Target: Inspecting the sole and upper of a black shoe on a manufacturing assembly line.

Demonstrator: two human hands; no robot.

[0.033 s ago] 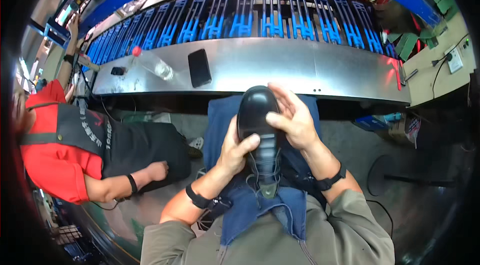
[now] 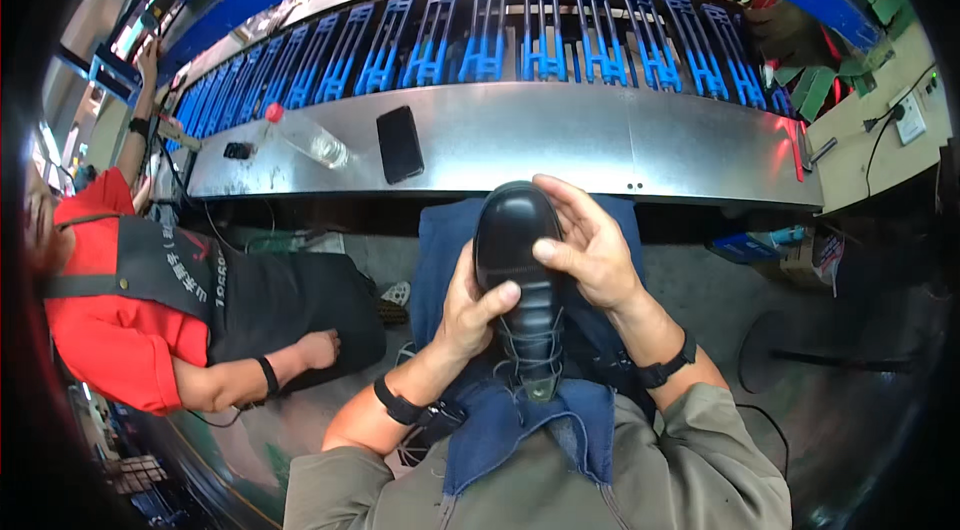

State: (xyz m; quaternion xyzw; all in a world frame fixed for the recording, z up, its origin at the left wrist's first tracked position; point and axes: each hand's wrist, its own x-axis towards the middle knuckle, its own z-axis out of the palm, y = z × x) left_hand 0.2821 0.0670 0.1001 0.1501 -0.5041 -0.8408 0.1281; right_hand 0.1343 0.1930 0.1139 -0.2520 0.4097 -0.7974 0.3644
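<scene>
Black shoe (image 2: 515, 230) sits between the fingers of both hands, toe pointing away from the wearer and laces (image 2: 530, 335) toward the body, above dark blue cloth (image 2: 440, 250) over the lap. Well to the left of the fingers sits a co-worker (image 2: 120, 350) in a red shirt and a dark apron (image 2: 150, 252), with the co-worker's hand (image 2: 320, 350) resting on the lap. Beyond the fingers and to their left, a small black object (image 2: 238, 151) lies on a metal ledge (image 2: 570, 145); next along comes a clear bottle (image 2: 325, 145) with a red cap, though whether it stands or lies I cannot tell, and then a dark phone (image 2: 400, 145), flat and nearest the fingers of these three. The left hand (image 2: 465, 315), a black band (image 2: 397, 400) at its wrist, grips the shoe's left side, thumb on the upper and the other fingers mostly hidden. Straight ahead of the fingers, past the ledge, runs a row of blue brackets (image 2: 541, 45). The right hand (image 2: 600, 265) holds the shoe's right side, its thumb on the upper and its index finger stretched along the toe's edge. Out to the right of the fingers, a blue package (image 2: 745, 248) sits low, a thin red object (image 2: 798, 155) lies by the ledge's end, and farthest over is a white socket (image 2: 910, 125).
</scene>
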